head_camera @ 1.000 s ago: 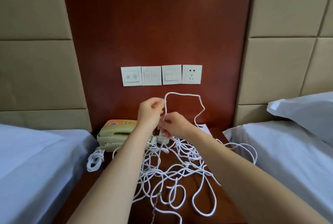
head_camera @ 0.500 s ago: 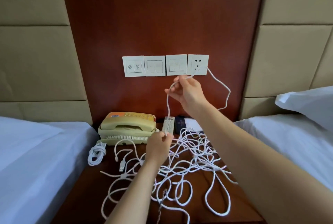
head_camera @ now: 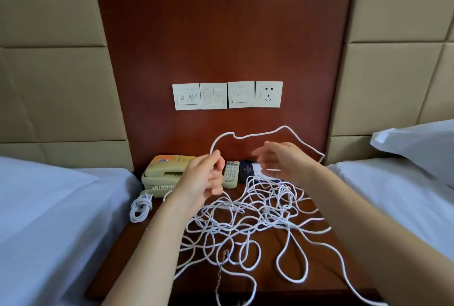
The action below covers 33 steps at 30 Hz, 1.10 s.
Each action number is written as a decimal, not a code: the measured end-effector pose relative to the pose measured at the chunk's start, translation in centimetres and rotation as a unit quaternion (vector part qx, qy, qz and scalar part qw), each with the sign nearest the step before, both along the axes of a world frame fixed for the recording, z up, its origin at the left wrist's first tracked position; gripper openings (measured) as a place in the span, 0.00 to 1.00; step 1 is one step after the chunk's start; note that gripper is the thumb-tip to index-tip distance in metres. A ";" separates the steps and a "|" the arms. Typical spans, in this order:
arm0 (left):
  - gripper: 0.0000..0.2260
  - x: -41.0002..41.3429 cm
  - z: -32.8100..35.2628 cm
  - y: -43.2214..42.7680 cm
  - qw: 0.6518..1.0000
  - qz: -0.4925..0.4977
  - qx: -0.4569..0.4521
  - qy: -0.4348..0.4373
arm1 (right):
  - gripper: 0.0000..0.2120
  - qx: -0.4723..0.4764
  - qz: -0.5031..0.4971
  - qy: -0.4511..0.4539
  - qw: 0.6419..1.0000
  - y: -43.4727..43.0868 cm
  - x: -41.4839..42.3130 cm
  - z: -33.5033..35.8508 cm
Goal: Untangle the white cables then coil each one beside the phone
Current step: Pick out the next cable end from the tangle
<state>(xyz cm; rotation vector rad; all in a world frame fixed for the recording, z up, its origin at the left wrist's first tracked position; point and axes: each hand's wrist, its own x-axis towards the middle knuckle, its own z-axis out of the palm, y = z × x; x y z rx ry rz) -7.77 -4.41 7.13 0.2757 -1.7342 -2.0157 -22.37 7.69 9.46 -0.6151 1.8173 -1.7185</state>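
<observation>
Your left hand pinches the white cable; its loop arches rightward above your open right hand.

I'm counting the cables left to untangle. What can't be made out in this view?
Head view, cable count in the white tangle: strands overlap, and some run off the bottom edge.
Right hand: motion-blurred, so whether it holds the raised cable loop is unclear.
Phone: its right end is hidden behind the left hand, which pinches that loop.
</observation>
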 end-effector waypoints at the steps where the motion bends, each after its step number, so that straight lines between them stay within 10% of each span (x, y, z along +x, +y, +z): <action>1: 0.17 0.7 0.3 0.5 1.000 -0.024 0.004 0.005 | 0.17 0.018 0.003 0.037 0.999 0.8 0.9 -0.1; 10: 0.19 4.2 -1.1 5.1 0.987 -0.138 -0.066 -0.053 | 0.17 -0.049 -0.029 0.513 0.856 6.3 6.4 -3.5; 15: 0.19 5.4 -2.1 6.8 0.973 -0.211 -0.072 -0.064 | 0.28 -0.035 0.102 0.486 0.868 6.4 7.6 -5.9; 18: 0.21 5.8 -2.9 7.2 0.967 -0.248 -0.036 -0.050 | 0.17 -0.049 0.127 0.494 0.859 6.3 7.5 -6.9; 21: 0.19 5.7 -3.1 6.7 0.964 -0.263 -0.003 -0.030 | 0.04 -0.033 0.063 0.506 0.860 6.5 6.8 -7.1; 28: 0.19 5.1 -3.7 4.4 0.974 -0.214 0.074 -0.002 | 0.14 -0.023 -0.012 0.487 0.873 8.7 4.1 -5.5; 33: 0.19 4.3 -4.1 4.5 0.969 -0.199 0.148 0.025 | 0.11 0.052 -0.044 0.582 0.810 8.5 3.9 -5.7</action>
